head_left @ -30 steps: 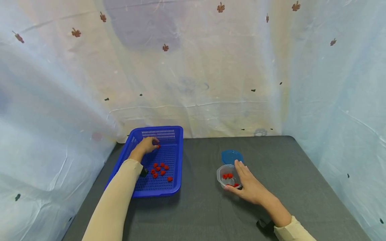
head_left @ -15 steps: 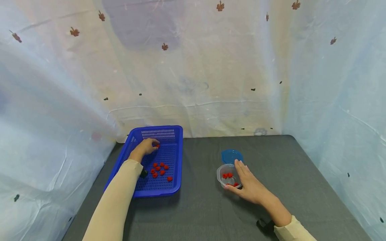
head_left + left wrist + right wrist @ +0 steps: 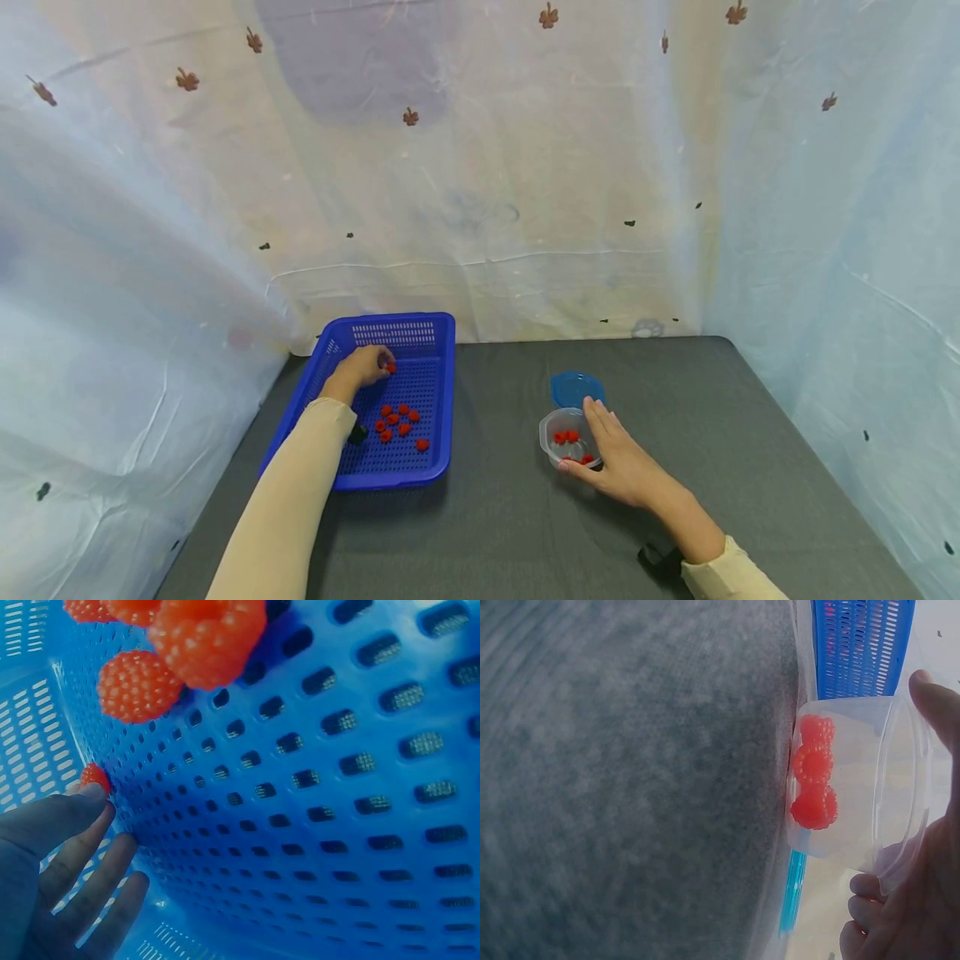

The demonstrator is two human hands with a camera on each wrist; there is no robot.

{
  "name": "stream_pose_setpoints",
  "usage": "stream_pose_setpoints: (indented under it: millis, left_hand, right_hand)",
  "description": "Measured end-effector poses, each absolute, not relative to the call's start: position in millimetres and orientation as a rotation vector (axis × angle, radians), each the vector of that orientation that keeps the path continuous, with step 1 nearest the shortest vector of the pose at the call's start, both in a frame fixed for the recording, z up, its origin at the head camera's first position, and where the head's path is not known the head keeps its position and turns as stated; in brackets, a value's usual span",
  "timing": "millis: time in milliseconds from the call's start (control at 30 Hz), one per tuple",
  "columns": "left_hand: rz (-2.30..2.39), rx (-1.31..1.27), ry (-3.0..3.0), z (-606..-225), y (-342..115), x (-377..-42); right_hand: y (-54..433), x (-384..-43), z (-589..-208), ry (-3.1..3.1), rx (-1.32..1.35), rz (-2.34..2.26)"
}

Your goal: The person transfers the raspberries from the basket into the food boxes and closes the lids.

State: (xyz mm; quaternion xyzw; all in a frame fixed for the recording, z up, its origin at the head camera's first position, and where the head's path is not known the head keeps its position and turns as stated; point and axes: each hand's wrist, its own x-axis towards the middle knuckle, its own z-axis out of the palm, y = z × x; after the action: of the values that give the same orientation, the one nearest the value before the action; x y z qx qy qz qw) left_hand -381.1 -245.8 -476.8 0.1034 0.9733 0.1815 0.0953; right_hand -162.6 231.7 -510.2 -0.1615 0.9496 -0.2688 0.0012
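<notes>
My left hand (image 3: 363, 367) reaches into the far end of a blue perforated basket (image 3: 444, 400). Between thumb and forefinger it pinches a red raspberry (image 3: 94, 777), low by the basket wall; its other fingers are spread in the left wrist view. Several more raspberries (image 3: 393, 420) lie loose on the basket floor, nearer to me. On the right, my right hand (image 3: 626, 467) holds a small clear plastic container (image 3: 855, 765) by its rim, thumb on one side and fingers on the other. A few raspberries (image 3: 814, 769) sit at its bottom.
A round blue lid (image 3: 576, 389) lies just behind the container. Both containers stand on a table with a dark grey cloth (image 3: 495, 517). A pale patterned curtain (image 3: 480, 183) hangs behind the table and along both sides.
My left fingertips have drawn together on the raspberry, which has shifted very slightly toward me. My right hand and the container stay where they were.
</notes>
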Motion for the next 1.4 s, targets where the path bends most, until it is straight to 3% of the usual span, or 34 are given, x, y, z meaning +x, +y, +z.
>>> stream_pose_setpoints:
  millis: [867, 1400]
  left_hand:
    - [0.549, 0.214, 2.915, -478, -247, -376]
    - [0.678, 0.264, 2.957, -458, -239, -373]
  right_hand:
    - [233, -163, -511, 2.979, -0.51, -0.843]
    - [232, -163, -511, 2.977, -0.502, -0.858]
